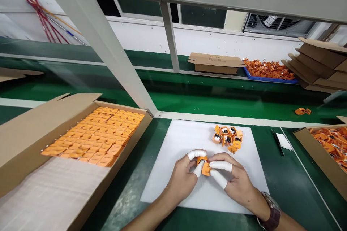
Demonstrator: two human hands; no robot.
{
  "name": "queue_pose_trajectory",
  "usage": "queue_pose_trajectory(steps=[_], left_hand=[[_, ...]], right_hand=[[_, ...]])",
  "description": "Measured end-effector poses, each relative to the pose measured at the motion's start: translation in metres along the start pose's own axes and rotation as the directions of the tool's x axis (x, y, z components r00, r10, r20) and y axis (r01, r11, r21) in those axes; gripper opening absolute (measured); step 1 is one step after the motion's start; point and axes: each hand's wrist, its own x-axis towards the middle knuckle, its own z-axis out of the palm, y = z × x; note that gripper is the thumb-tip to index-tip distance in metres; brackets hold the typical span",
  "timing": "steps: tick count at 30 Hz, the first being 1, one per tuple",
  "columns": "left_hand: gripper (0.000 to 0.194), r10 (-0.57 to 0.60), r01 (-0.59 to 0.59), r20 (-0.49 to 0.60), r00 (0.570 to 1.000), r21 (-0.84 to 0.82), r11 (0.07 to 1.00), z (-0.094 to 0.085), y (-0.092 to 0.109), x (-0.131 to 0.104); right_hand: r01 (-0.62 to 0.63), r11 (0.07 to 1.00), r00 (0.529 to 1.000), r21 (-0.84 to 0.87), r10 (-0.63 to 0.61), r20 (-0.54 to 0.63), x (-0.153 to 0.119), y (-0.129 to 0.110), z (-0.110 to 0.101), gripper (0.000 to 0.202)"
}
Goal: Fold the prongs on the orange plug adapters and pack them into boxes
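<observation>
An orange plastic case [206,169] with a hinged lid is held between both hands over a white foam sheet [168,173]. My left hand [185,173], with white finger cots on thumb and forefinger, pinches the case's body. From the other side my right hand [233,177], also wearing white finger cots, grips the lid part. What lies inside the case is mostly covered by the fingers. Just beyond the hands is a cluster of several similar open orange cases [227,138], with black and white parts showing inside.
To the left, a cardboard box [130,148] holds rows of orange cases. Another box [311,151] of loose cases stands right, near a black pen [278,142]. A lone orange case [303,111] lies on the green belt [225,104]. A blue tray [268,78] of cases sits behind.
</observation>
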Motion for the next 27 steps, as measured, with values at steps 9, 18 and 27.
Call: queue_pose_trajectory(steps=[9,18,27], left_hand=[[0.031,0.12,-0.118,-0.009,0.993,0.124,0.985,0.0,0.005,0.0],[0.033,0.238,-0.235,0.01,0.971,0.21,0.949,-0.003,-0.001,-0.003],[0.044,0.3,-0.338,0.177,0.937,0.253,0.907,-0.012,-0.007,-0.004]], right_hand=[[0.11,0.983,0.994,-0.144,-0.107,0.024,-0.005,0.003,0.001,0.052],[0.109,0.981,0.992,-0.159,-0.096,0.085,-0.003,-0.001,-0.001,0.054],[0.136,0.977,0.99,-0.162,-0.129,0.054,-0.002,-0.001,-0.002,0.049]])
